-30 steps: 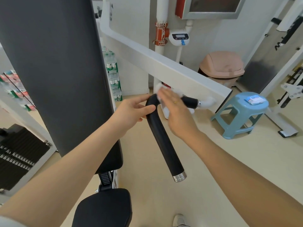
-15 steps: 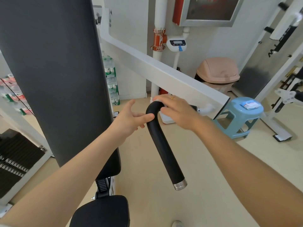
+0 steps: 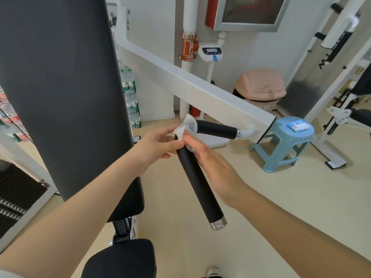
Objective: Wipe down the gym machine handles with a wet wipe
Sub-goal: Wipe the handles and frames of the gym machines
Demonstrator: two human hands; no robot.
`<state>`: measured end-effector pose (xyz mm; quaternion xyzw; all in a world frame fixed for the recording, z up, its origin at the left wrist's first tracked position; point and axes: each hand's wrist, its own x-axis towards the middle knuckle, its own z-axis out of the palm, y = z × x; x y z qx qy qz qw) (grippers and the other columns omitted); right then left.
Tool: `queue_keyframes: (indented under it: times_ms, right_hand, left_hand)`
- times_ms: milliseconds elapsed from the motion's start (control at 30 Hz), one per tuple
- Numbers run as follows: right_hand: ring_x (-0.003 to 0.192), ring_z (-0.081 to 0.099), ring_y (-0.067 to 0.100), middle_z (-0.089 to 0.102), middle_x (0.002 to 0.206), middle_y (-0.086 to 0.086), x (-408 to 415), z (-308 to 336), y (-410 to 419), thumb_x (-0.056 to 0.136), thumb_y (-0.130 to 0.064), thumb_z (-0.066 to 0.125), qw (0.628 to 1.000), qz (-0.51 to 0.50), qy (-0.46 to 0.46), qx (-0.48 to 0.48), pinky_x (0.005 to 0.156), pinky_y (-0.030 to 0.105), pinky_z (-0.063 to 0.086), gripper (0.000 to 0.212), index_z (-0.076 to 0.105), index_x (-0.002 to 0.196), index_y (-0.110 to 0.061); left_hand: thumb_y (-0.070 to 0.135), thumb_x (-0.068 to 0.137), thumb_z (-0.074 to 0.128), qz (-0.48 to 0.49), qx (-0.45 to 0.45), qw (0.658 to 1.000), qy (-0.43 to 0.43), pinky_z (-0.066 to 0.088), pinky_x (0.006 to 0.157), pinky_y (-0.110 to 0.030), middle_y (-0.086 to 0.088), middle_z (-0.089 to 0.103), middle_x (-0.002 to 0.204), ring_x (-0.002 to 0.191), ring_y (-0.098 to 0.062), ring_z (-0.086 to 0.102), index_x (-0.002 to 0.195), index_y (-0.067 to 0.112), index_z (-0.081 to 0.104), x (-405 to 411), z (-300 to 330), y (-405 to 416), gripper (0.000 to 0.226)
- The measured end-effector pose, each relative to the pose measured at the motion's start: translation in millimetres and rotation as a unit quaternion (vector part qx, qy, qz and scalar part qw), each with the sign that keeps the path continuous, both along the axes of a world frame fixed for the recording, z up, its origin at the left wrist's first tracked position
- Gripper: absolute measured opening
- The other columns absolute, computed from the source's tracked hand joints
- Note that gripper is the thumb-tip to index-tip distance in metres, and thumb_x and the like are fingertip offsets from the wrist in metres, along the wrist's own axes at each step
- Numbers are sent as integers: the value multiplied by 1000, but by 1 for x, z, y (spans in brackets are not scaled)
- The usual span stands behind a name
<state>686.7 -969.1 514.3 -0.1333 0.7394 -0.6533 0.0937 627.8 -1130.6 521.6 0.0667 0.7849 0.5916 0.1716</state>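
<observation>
Wipe at the bend of the handle, both hands on it

Wipe, white and crumpled, sits bunched over the bend of the black handle, where the grip turns from its upper horizontal run to the long downward run ending in a metal cap. Left hand comes in from the left side of the bend; thumb and fingertips pinch the lower edge of the wipe against the grip. Right hand lies on the right side of the handle just below the bend, fingers fairly straight and pressed along the grip, fingertips touching the wipe (whether they pinch it I cannot tell; part of the wipe is hidden under them). Wipe is thus between the two hands, above the right palm and just beyond the left fingertips. Handle's far end joins the white machine arm. Black back pad stands left of the hands. Blue stool with a small packet on top stands on the floor, well apart to the right.
</observation>
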Motion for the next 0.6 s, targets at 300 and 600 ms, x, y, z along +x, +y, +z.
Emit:
queue_keyframes:
  times_ms: [300, 600]
  right_hand:
    - [98, 64, 22, 66, 105, 7, -38, 5, -7, 93, -29, 53, 974, -168, -146, -26, 87, 33, 53, 21, 60, 109, -16]
    - [84, 58, 12, 59, 90, -8, -9, -4, 21, 87, -20, 62, 974, -125, -3, 191, 76, 24, 49, 24, 52, 109, -22]
  left_hand:
    - [23, 88, 60, 27, 17, 999, -7, 48, 84, -30, 5, 70, 100, 90, -14, 63, 134, 33, 45, 10, 0, 2, 50]
    - [18, 92, 53, 43, -18, 992, 121, 47, 87, -27, 14, 54, 122, 90, -7, 62, 141, 38, 30, 28, 3, 12, 57]
